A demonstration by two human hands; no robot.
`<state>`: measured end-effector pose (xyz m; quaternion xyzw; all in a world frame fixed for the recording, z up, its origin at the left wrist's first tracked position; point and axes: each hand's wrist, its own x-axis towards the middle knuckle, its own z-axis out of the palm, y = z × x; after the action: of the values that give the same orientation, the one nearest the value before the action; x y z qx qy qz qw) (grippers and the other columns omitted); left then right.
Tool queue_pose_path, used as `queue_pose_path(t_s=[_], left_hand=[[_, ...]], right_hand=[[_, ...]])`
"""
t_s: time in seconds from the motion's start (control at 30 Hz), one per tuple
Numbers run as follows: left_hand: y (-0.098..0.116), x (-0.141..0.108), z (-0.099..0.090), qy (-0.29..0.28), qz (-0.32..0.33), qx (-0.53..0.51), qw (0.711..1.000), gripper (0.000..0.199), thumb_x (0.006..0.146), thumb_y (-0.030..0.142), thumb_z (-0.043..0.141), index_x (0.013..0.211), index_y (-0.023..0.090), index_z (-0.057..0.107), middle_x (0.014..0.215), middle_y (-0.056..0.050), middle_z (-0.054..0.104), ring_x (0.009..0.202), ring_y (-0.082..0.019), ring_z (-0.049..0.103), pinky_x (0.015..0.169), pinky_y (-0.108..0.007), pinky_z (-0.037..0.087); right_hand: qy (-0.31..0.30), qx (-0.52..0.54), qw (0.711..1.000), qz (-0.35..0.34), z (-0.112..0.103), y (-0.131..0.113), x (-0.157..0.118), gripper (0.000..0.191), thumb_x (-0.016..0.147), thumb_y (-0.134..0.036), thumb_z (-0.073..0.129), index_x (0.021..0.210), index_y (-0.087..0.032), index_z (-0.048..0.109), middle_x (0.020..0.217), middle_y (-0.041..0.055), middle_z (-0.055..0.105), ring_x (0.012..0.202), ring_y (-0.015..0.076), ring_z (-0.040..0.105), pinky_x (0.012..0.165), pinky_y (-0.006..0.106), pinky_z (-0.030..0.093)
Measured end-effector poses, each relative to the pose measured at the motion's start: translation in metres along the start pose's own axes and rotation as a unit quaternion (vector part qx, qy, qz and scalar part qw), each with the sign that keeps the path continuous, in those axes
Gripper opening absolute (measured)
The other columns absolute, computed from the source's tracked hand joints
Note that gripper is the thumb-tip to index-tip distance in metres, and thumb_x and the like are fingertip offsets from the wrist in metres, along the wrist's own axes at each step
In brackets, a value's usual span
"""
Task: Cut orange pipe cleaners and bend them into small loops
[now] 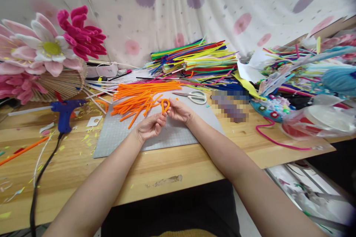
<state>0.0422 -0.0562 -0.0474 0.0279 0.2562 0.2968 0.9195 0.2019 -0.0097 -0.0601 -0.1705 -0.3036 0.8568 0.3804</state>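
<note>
Both left hand (pixel 152 126) and right hand (pixel 178 111) pinch an orange loop (pixel 168 106) over the mat (pixel 178 137), stems (pixel 136 100) crowding just beyond, scissors (pixel 190 96) near, glue gun (pixel 65 116) off left!

1. This is a craft workspace for flower-making; whether it sits in a home or a workshop cannot be told.
2. On the wooden table (pixel 133 174) lie a gridded cutting mat (pixel 175 139), scissors (pixel 192 96) and a blue hot-glue gun (pixel 64 116).
3. Orange chenille stems (pixel 136 100) cover part of the mat, with a multicoloured stack of stems (pixel 194 61) behind.
4. Fuzzy flowers (pixel 52 49) (pink, white and magenta) fill the left.
5. Yellow scraps (pixel 85 137) litter the wood; a flower-printed curtain (pixel 172 7) hangs behind.
</note>
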Motion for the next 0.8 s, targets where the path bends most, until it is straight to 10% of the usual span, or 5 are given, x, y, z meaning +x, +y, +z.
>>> queue_pose_path(t_s=[0.8], left_hand=[[0.001,0.008,0.000,-0.008,0.027,0.022,0.999,0.027,0.091,0.015,0.030,0.078,0.011,0.054,0.057,0.002,0.051,0.046,-0.003,0.056,0.045,-0.009,0.049]], right_hand=[[0.147,-0.024,0.982,-0.119,0.014,0.002,0.008,0.011,0.076,-0.015,0.057,0.065,-0.012,0.057,0.045,-0.0063,0.048,0.037,0.0004,0.040,0.037,0.010,0.036]])
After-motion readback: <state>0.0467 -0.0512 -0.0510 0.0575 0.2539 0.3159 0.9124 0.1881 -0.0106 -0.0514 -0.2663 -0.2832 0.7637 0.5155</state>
